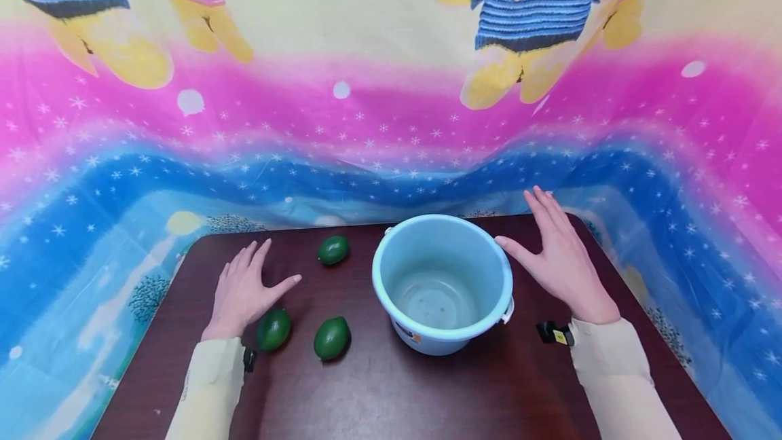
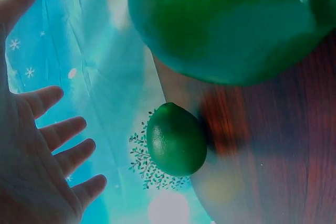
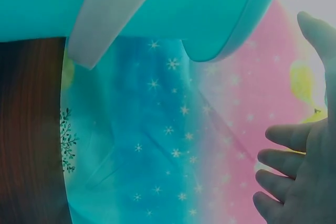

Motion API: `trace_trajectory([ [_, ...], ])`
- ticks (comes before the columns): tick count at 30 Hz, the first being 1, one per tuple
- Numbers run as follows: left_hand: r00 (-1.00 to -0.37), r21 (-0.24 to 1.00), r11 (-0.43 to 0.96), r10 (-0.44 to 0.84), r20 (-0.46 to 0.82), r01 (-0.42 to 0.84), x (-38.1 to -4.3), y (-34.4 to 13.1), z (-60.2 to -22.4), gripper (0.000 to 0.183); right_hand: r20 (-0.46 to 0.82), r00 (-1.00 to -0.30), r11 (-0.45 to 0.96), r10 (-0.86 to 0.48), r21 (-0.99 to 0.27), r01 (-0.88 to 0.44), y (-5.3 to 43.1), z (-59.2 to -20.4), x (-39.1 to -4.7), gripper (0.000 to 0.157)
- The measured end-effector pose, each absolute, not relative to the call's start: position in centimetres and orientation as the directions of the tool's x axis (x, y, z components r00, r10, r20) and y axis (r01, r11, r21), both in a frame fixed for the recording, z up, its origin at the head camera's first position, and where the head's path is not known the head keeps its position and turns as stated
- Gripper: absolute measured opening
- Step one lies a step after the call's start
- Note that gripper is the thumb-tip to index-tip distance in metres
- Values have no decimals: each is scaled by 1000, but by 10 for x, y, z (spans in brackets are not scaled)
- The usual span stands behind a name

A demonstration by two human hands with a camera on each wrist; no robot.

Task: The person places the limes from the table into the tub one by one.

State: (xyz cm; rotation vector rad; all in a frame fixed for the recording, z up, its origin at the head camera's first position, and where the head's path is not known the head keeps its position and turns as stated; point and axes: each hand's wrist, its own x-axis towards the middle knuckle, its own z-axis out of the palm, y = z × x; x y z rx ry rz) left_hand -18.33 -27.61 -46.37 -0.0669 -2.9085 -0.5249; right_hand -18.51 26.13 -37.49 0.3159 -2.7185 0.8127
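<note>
A light blue bucket (image 1: pixel 442 335) stands upright on the dark wooden table, its inside bare to the bottom. My right hand (image 1: pixel 565 257) hovers just right of its rim, fingers spread and thumb toward the rim, holding nothing. On the left, my left hand (image 1: pixel 244 290) is held with fingers apart and nothing in it. Close below its thumb lies one green lime (image 1: pixel 273 330); a second lime (image 1: pixel 332 338) sits to the right of that one. Farther back is a third lime (image 1: pixel 332 250). In the left wrist view a lime (image 2: pixel 226 24) looms large beside the hand.
The bucket's pale handle (image 3: pixel 113 17) hangs down its side in the right wrist view. A patterned cloth (image 1: pixel 391 107) with bears and snowflakes surrounds the back and sides of the table (image 1: pixel 379 399). Black wrist straps with small cameras (image 1: pixel 556 333) sit at both cuffs.
</note>
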Motion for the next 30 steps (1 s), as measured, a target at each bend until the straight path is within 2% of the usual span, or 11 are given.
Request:
trace_trajectory([
  [8, -981, 345, 936, 7, 193, 75, -181, -275, -462, 106, 349, -928, 801, -133, -514, -308, 256, -374, -177, 97],
  [17, -981, 357, 932, -4, 195, 67, -176, -278, -465, 106, 421, -890, 765, -175, -511, -392, 249, -375, -164, 93],
  [30, -975, 374, 925, -24, 219, 62, -171, -286, -468, 102, 480, -839, 724, -257, -479, -496, 236, -387, -150, 102],
])
